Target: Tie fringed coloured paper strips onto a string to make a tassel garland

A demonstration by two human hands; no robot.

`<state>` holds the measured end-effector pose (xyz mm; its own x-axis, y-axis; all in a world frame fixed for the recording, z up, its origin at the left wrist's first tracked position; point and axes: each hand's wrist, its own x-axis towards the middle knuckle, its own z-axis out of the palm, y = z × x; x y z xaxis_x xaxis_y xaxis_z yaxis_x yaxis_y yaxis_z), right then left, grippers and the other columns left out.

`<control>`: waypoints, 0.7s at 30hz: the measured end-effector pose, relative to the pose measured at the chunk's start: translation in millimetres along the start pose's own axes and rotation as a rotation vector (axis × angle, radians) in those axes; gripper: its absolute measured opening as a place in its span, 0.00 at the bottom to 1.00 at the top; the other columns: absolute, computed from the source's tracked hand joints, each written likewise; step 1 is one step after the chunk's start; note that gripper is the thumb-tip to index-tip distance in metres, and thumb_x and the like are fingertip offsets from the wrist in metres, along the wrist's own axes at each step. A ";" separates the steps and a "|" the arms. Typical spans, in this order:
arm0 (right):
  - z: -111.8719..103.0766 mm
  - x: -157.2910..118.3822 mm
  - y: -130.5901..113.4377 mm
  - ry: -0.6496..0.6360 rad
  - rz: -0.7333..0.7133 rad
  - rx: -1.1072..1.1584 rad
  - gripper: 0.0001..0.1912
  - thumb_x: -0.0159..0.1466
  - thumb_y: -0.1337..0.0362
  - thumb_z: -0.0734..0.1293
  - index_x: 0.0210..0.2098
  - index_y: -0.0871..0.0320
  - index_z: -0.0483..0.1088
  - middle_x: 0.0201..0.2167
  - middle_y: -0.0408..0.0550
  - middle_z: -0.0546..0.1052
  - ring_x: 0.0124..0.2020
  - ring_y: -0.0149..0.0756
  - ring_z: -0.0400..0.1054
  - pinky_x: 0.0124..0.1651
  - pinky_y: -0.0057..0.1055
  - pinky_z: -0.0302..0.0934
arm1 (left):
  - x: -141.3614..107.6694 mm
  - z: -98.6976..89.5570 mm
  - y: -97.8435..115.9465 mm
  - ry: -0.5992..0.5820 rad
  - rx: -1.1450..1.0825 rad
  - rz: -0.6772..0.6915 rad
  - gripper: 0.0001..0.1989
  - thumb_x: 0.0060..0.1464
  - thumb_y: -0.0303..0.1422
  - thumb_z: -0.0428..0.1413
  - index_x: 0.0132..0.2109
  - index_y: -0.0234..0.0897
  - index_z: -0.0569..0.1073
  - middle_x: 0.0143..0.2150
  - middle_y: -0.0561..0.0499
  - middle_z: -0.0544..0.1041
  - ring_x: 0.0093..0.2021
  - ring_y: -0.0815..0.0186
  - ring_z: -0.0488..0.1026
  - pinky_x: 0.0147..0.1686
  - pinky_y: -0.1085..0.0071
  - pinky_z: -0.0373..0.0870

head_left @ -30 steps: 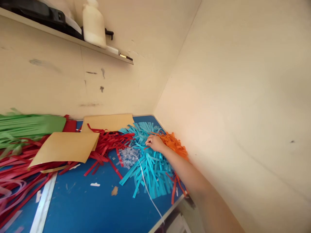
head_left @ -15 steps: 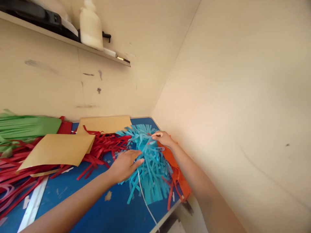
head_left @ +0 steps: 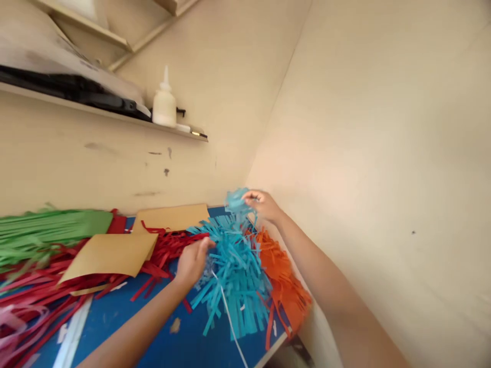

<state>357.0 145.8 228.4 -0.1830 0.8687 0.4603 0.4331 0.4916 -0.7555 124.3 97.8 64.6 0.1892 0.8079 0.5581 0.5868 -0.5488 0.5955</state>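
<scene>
My right hand [head_left: 264, 204] pinches a piece of blue fringed paper [head_left: 237, 199], raised above the far edge of the desk. Below it lies a heap of blue paper fringe [head_left: 233, 271] with cut strips pointing many ways. My left hand [head_left: 194, 260] is at the heap's left edge, close to some red paper strips [head_left: 172, 243]. Its fingers are partly curled, and the fingertips are too blurred to show whether they grip anything. A thin white string [head_left: 229, 312] runs from the blue heap toward the front edge. Orange fringed paper [head_left: 286, 276] lies to the right of the heap.
Green fringed paper [head_left: 76, 225], folded tan paper [head_left: 111, 253] and red strips cover the left of the blue desk [head_left: 161, 337]. A second tan sheet [head_left: 172, 217] lies by the wall. Above, a shelf [head_left: 115, 117] bears a white nozzle bottle [head_left: 164, 107]. Walls meet behind the desk.
My right hand has lifted a blue paper piece up off the heap. My left hand has drawn back slightly left, its fingers more curled. The view has tilted up, showing more above the shelf.
</scene>
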 end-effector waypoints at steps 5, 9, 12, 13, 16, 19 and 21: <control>62.2 -52.5 -51.3 -0.507 -0.260 -0.177 0.05 0.63 0.66 0.67 0.35 0.58 0.76 0.36 0.44 0.79 0.41 0.35 0.72 0.49 0.31 0.61 | -29.3 -104.9 29.8 0.240 0.079 0.078 0.18 0.59 0.47 0.52 0.49 0.43 0.76 0.49 0.45 0.79 0.53 0.54 0.72 0.55 0.55 0.65; 112.5 -75.5 -75.1 -0.599 -0.371 -0.293 0.05 0.65 0.69 0.67 0.36 0.57 0.76 0.39 0.44 0.78 0.44 0.35 0.72 0.54 0.34 0.57 | -69.9 -146.5 39.3 0.151 0.108 0.141 0.14 0.60 0.46 0.53 0.43 0.47 0.79 0.42 0.50 0.82 0.46 0.58 0.76 0.49 0.59 0.66; 145.0 -84.1 -89.4 -0.667 -0.409 -0.275 0.05 0.64 0.70 0.67 0.36 0.57 0.76 0.39 0.44 0.78 0.44 0.34 0.72 0.54 0.33 0.56 | -102.8 -159.0 33.3 0.158 0.189 0.085 0.14 0.61 0.46 0.52 0.39 0.47 0.79 0.38 0.51 0.83 0.42 0.59 0.77 0.47 0.59 0.65; 154.0 -86.7 -93.9 -0.695 -0.425 -0.264 0.05 0.64 0.71 0.67 0.36 0.57 0.76 0.39 0.44 0.78 0.43 0.34 0.72 0.53 0.32 0.57 | -112.4 -161.8 30.4 0.168 0.207 0.080 0.14 0.61 0.46 0.52 0.39 0.47 0.80 0.38 0.51 0.83 0.42 0.59 0.78 0.46 0.59 0.65; 174.6 -95.1 -105.2 -0.730 -0.447 -0.218 0.05 0.63 0.71 0.68 0.35 0.57 0.76 0.38 0.45 0.78 0.42 0.34 0.72 0.51 0.30 0.59 | -135.3 -167.1 21.9 0.199 0.231 0.067 0.13 0.60 0.46 0.53 0.39 0.47 0.80 0.37 0.51 0.83 0.41 0.57 0.78 0.45 0.58 0.66; 185.8 -104.2 -110.3 -0.743 -0.460 -0.184 0.05 0.63 0.71 0.68 0.36 0.57 0.76 0.38 0.45 0.78 0.42 0.33 0.72 0.50 0.29 0.59 | -149.7 -168.5 13.9 0.220 0.229 0.050 0.14 0.60 0.45 0.52 0.38 0.45 0.79 0.36 0.50 0.83 0.40 0.57 0.79 0.43 0.59 0.68; 189.8 -108.4 -109.0 -0.751 -0.470 -0.197 0.04 0.64 0.71 0.68 0.36 0.57 0.76 0.39 0.44 0.79 0.43 0.34 0.72 0.52 0.30 0.57 | -155.6 -167.8 9.3 0.213 0.208 0.047 0.15 0.61 0.45 0.50 0.37 0.45 0.79 0.35 0.51 0.83 0.39 0.59 0.79 0.41 0.61 0.70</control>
<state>162.2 9.7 172.4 -0.8765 0.4262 0.2239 0.2986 0.8461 -0.4416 -31.8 -69.1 80.3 0.0633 0.7073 0.7040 0.7344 -0.5106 0.4470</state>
